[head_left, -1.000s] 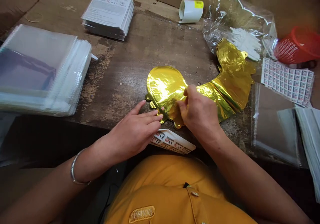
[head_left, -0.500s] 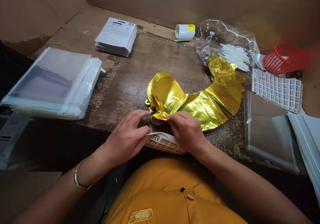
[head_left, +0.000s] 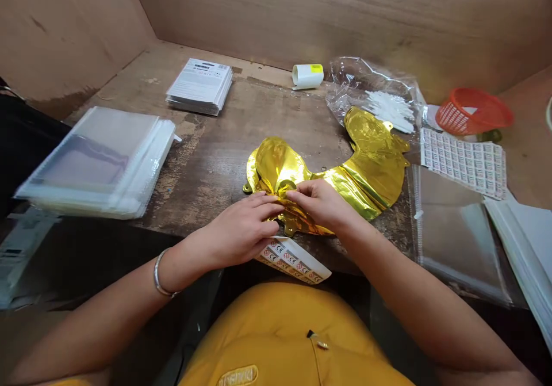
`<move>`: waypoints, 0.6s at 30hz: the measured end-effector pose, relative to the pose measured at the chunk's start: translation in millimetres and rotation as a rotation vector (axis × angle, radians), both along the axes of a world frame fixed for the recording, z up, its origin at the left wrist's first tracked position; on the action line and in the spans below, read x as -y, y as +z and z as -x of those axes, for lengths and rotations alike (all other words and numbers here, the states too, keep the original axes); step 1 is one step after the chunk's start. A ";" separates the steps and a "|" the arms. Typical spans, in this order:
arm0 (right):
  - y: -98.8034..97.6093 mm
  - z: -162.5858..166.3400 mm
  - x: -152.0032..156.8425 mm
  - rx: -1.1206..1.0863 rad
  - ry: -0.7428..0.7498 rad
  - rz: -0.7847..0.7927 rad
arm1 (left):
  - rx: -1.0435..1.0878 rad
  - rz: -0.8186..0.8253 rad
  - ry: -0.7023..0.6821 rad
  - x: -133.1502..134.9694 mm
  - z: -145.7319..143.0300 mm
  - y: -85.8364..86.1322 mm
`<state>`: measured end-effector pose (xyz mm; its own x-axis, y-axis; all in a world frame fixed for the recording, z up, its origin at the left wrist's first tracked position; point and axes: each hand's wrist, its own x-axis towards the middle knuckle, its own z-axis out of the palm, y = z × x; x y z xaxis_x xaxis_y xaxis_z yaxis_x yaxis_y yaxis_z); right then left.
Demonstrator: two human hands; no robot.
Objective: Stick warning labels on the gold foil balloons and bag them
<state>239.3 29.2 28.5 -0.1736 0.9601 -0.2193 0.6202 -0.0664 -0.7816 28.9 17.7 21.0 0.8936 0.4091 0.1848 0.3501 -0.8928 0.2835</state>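
A shiny gold foil balloon, flat and curved, lies on the table with its left end gathered and creased in front of me. My right hand pinches the foil near that end. My left hand rests its fingertips on the creased foil while holding a strip of stickers with CE marks under its thumb. The strip hangs over the table's front edge. Just what lies between my right fingertips is hidden.
Clear plastic sleeves are stacked at the left, with printed cards behind them. A white label roll, a plastic bag with white sticks, a red basket, a sticker sheet and another clear sleeve lie rightward.
My left hand has moved right, its fingers now on the foil. My right hand has lifted slightly and pinches higher on the balloon. The sticker strip has swung lower right; the view has shifted.
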 end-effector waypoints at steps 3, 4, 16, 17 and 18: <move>4.4 2.5 15.0 0.108 -0.071 -0.231 | 0.017 0.037 0.022 -1.9 -0.9 -2.1; 5.0 3.5 21.8 0.152 -0.059 -0.314 | 0.026 0.050 0.033 -1.4 -0.8 -2.0; 11.9 -6.4 33.3 0.244 -0.041 -0.376 | 0.037 0.092 0.050 2.7 -0.6 0.9; 16.1 -14.6 23.7 0.178 -0.076 -0.357 | 0.041 0.082 0.058 2.9 0.2 -0.5; 20.4 -26.2 11.7 0.114 -0.118 -0.354 | 0.047 0.069 0.061 2.9 1.2 -2.4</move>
<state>265.6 17.5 48.8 -0.0513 0.9917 0.1181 0.7084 0.1195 -0.6957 27.7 14.8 18.6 0.8577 0.4757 0.1952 0.3881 -0.8480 0.3610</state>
